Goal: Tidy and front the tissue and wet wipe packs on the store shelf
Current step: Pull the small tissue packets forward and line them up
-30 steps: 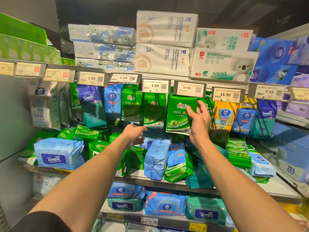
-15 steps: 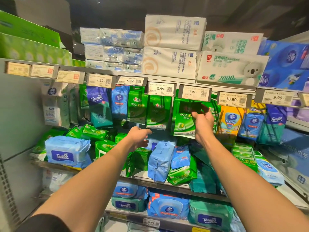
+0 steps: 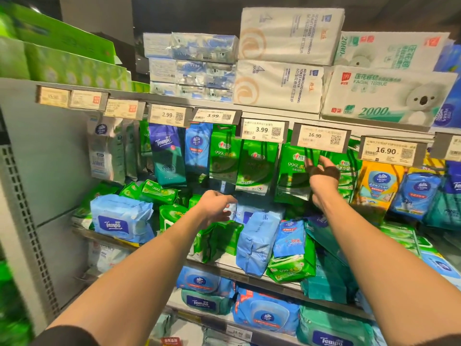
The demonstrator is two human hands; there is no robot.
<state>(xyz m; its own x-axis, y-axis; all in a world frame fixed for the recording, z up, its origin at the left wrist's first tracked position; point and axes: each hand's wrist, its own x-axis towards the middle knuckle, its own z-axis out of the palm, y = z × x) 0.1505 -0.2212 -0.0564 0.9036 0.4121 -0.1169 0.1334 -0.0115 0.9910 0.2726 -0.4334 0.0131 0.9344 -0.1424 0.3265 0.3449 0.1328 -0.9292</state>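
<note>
Under the 16.90 price tag (image 3: 321, 137), a hanging green wipe pack (image 3: 294, 171) dangles in its row. Right hand (image 3: 321, 174) is raised against it, blurred, grip unclear. Left hand (image 3: 215, 207) hovers loosely curled, holding nothing, above jumbled shelf packs (image 3: 257, 236). Best to square the pack label-forward, flush with its neighbours.

The right hand (image 3: 321, 176) reaches up among the hanging green wipe packs (image 3: 294, 168), its fingers spread and blurred against them just under the 16.90 price tag (image 3: 320, 137); whether they grip a pack cannot be told. The left hand (image 3: 215, 207) hovers lower with fingers loosely curled, holding nothing. Just beyond its fingertips lies a pale blue tissue pack (image 3: 257, 236), and left of them a blue Tempo pack (image 3: 119, 219)
</note>
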